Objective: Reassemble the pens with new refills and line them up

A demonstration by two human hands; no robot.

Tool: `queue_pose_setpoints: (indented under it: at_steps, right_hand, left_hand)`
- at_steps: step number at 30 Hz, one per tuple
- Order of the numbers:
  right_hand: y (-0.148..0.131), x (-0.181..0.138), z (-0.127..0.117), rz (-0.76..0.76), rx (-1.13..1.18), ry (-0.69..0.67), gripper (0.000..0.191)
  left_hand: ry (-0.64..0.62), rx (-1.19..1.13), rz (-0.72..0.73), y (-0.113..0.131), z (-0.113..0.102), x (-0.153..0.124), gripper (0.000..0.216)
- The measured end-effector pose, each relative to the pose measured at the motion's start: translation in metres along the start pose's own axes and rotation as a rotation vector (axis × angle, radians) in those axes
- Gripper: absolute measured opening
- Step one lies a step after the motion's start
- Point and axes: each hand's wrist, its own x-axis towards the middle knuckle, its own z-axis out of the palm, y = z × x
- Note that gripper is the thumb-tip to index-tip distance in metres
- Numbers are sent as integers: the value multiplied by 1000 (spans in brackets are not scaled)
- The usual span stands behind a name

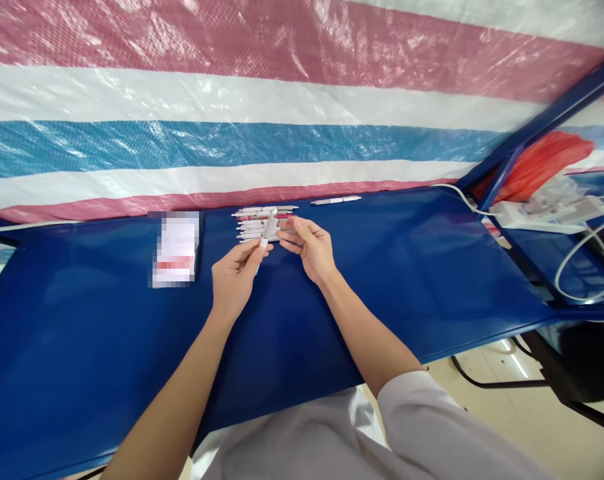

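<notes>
A white pen (270,228) points up and away from me, pinched between the thumb and fingers of my left hand (235,275). Just to its right, my right hand (309,248) has its fingers loosely apart and no object visible in them. Behind both hands lies a row of several pens (249,225), mostly white, with some red showing; my hands partly cover it. One more white pen (336,200) rests alone beyond my right hand, close to the sheet.
A blurred white and red pack (175,250) is on the blue table (107,347) at left. Striped plastic sheeting (232,143) hangs along the back. At right are a blue metal frame (542,117), a red plastic bag (542,163), white cables (565,270) and a dark chair (582,373).
</notes>
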Motion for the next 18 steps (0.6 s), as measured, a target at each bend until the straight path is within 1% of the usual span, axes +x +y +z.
queue_pose_setpoints:
  at_steps: [3, 5, 9, 13, 18]
  right_hand:
    - [-1, 1, -2, -11, -33, 9, 34]
    - [-1, 1, -2, -36, -55, 14, 34]
    - [0, -1, 1, -85, -132, 26, 34]
    - [3, -3, 2, -123, -262, 27, 34]
    - [10, -2, 0, -213, -500, -40, 30]
  left_hand:
    - [-6, -204, -57, 2, 2, 7, 36]
    - [-25, -298, -73, 4, 4, 12, 37]
    - [-13, -441, -60, 11, 8, 23, 44]
    - [25, -582, -51, 9, 13, 27, 51]
    - [100, -661, -54, 1, 15, 22, 40]
